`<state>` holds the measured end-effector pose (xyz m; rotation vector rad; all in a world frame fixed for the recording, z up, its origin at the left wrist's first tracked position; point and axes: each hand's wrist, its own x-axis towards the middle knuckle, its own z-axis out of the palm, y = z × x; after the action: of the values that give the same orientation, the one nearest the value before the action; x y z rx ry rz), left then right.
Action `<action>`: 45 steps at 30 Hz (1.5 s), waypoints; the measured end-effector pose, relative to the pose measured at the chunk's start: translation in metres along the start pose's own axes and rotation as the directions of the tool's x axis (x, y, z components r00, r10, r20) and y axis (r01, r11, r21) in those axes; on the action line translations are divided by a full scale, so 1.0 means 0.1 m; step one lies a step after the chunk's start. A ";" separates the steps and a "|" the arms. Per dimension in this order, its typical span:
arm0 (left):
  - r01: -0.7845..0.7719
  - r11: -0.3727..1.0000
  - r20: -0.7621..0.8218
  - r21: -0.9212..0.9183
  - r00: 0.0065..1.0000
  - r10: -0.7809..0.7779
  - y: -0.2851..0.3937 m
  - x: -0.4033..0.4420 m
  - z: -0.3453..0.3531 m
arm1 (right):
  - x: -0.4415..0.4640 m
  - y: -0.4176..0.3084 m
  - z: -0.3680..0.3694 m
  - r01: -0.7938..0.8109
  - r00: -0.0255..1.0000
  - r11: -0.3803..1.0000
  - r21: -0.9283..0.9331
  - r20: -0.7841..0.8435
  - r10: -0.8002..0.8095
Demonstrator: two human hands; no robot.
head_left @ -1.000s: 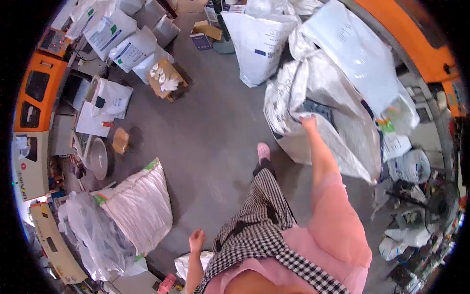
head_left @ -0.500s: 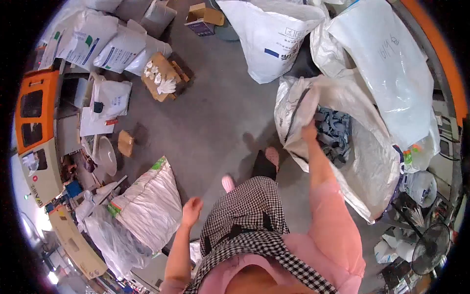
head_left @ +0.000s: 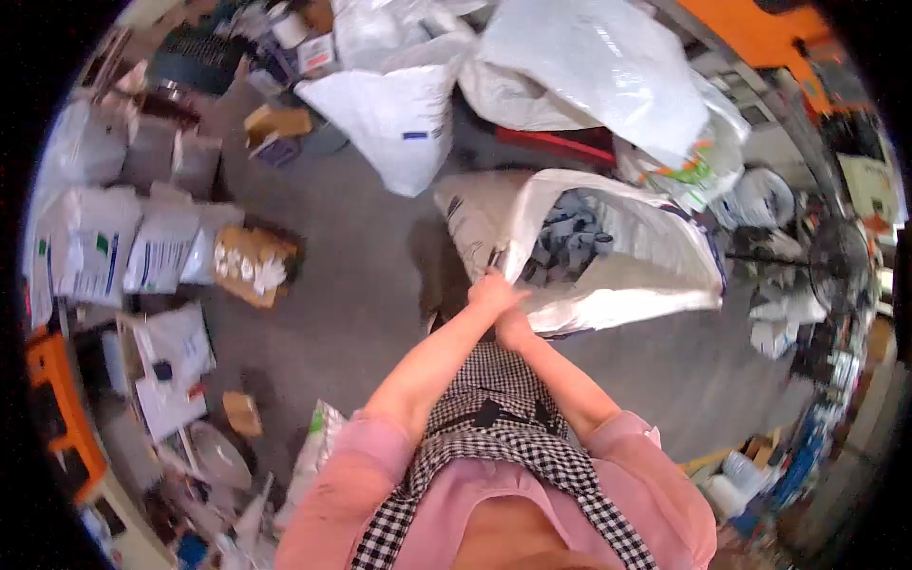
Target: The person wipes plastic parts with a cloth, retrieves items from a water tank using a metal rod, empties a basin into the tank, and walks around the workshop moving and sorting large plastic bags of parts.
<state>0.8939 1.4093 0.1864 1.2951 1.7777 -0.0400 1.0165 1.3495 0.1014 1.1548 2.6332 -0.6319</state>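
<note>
A big white woven sack (head_left: 622,309) gapes in front of me, with grey plastic pieces (head_left: 568,237) heaped inside. My left hand (head_left: 494,293) is closed around the near left part of its rim. Just below and to the right, my right hand (head_left: 513,329) is closed on the same edge, close against the left one. Some of the right fingers are hidden by the sack's edge and my left hand.
Beyond the open sack stand another white sack (head_left: 399,123) and a large filled bag (head_left: 589,76). At left a cardboard box (head_left: 249,293) has white gloves on top, near several stacked bags (head_left: 90,237). A fan (head_left: 839,252) stands at right.
My left hand has come across from the left and taken hold of the sack's rim. My right hand has drawn the rim towards me. The sack has been pulled nearer and the view has turned right.
</note>
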 end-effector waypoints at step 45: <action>-0.112 0.975 -0.427 0.194 0.885 0.186 1.96 0.20 -0.86 | 1.28 5.30 -2.10 0.370 0.598 -0.736 0.567 0.461 0.656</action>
<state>0.9894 1.5551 0.3119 1.6586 2.0820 0.2186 1.3186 1.8486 0.0836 -1.2812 0.2396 1.6135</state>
